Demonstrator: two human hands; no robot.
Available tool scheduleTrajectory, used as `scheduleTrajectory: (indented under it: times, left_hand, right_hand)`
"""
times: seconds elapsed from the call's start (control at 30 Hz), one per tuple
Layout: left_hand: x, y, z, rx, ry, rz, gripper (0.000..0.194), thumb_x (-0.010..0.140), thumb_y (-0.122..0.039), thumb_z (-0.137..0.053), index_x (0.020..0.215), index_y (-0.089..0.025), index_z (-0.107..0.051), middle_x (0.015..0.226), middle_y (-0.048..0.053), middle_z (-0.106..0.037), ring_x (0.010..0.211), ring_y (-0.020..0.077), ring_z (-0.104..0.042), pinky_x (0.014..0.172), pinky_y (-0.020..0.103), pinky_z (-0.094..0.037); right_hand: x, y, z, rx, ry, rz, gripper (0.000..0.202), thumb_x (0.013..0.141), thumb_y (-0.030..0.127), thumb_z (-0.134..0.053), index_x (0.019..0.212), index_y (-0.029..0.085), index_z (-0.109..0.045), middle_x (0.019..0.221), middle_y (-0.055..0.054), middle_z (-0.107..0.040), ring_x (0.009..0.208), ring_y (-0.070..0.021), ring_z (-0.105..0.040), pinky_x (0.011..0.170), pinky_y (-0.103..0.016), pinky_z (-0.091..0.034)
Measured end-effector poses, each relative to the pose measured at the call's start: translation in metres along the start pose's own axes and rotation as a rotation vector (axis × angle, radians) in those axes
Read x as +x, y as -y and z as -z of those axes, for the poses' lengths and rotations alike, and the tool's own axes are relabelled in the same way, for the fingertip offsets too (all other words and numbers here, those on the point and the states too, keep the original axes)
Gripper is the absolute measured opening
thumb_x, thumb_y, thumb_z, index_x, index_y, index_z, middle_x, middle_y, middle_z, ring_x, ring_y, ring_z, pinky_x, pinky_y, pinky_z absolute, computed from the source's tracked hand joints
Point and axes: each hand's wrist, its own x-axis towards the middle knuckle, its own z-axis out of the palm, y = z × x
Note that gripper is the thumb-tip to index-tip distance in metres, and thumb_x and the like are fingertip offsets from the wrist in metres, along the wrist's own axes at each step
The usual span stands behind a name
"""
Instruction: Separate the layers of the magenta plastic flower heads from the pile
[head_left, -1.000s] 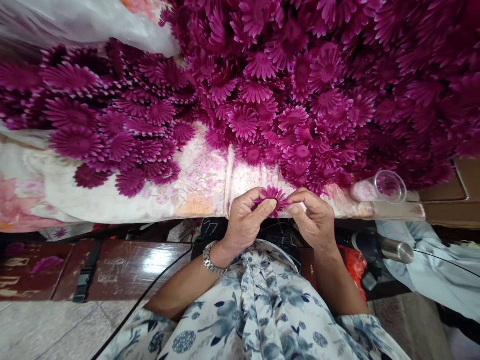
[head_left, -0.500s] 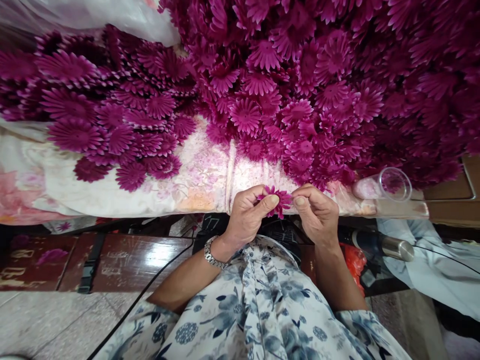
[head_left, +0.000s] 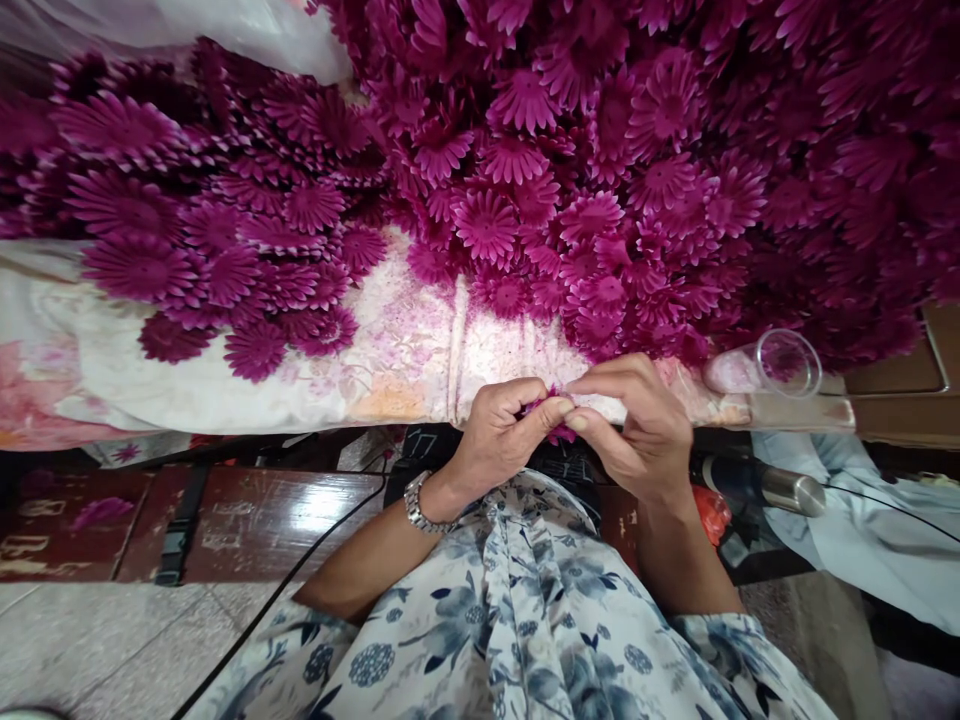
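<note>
A small magenta artificial flower (head_left: 559, 433) is pinched between the thumb and fingers of my left hand (head_left: 504, 430), just over the table's near edge. My right hand (head_left: 643, 435) meets it from the other side. Its thumb tip touches the flower beside my left thumb, and its index finger reaches over the top. Both sets of fingers cover most of the petals, so the flower's centre is hidden. Beyond my hands lies a large heap of similar magenta flower heads (head_left: 487, 225), with a smaller group of stacked flower heads (head_left: 232, 275) to the left.
A clear plastic cup (head_left: 787, 363) lies on its side at the table's right. The floral tablecloth (head_left: 405, 365) is stained pink. Below the table are a dark bottle with a metal cap (head_left: 791, 492), a red-brown bench (head_left: 292, 515) and a black cable (head_left: 322, 542).
My right hand has shifted slightly up and its index finger has stretched over the flower. Its thumb has moved left against my left thumb. More of the flower is now covered.
</note>
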Motion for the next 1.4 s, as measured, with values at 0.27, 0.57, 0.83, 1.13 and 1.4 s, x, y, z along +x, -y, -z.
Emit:
scheduleTrajectory:
  times: [0.27,0.57,0.83,1.13,1.4]
  left_hand:
    - [-0.002,0.004,0.007,-0.091,0.116,0.019,0.045,0.086,-0.052,-0.047,0.057,-0.018,-0.047,0.056,-0.002,-0.038,0.054,0.0110,-0.033,0.052,0.027,-0.026]
    - [-0.002,0.013,0.013,-0.387,0.233,0.169,0.018,0.076,-0.034,-0.063,0.076,-0.016,-0.064,0.067,0.001,-0.054,0.060,0.0129,-0.044,0.057,0.026,-0.032]
    - [-0.003,0.013,0.015,-0.291,0.228,0.193,0.024,0.080,-0.038,-0.060,0.079,-0.014,-0.064,0.067,0.001,-0.055,0.058,0.0106,-0.044,0.053,0.024,-0.032]
    - [-0.003,0.011,0.009,-0.318,0.094,0.172,0.025,0.078,-0.033,-0.063,0.062,-0.015,-0.059,0.054,-0.002,-0.050,0.050,0.0074,-0.041,0.048,0.021,-0.031]
    - [0.005,-0.001,0.007,-0.546,-0.363,0.202,0.010,0.058,-0.023,-0.066,0.055,-0.018,-0.058,0.047,-0.005,-0.044,0.041,0.0066,-0.038,0.039,0.019,-0.030]
  right_hand:
    - [-0.005,-0.008,-0.003,0.035,0.157,-0.054,0.006,0.084,0.018,-0.059,0.078,0.020,-0.058,0.071,0.001,-0.060,0.069,-0.0116,-0.055,0.063,-0.026,-0.042]
    - [-0.015,-0.012,-0.008,0.213,0.081,-0.221,0.007,0.084,0.016,-0.055,0.077,0.019,-0.055,0.071,0.002,-0.055,0.067,-0.0098,-0.051,0.062,-0.024,-0.039]
    - [-0.016,-0.013,-0.012,0.304,0.064,-0.294,0.010,0.086,0.022,-0.054,0.077,0.019,-0.054,0.071,0.002,-0.054,0.066,-0.0099,-0.050,0.061,-0.024,-0.038]
    - [-0.017,-0.010,-0.015,0.330,0.067,-0.297,0.011,0.087,0.023,-0.052,0.077,0.019,-0.054,0.069,0.002,-0.052,0.066,-0.0105,-0.050,0.061,-0.025,-0.038]
    - [-0.018,-0.012,-0.018,0.519,-0.245,-0.338,0.014,0.087,0.031,-0.053,0.077,0.020,-0.053,0.069,0.003,-0.050,0.059,-0.0084,-0.045,0.054,-0.022,-0.035]
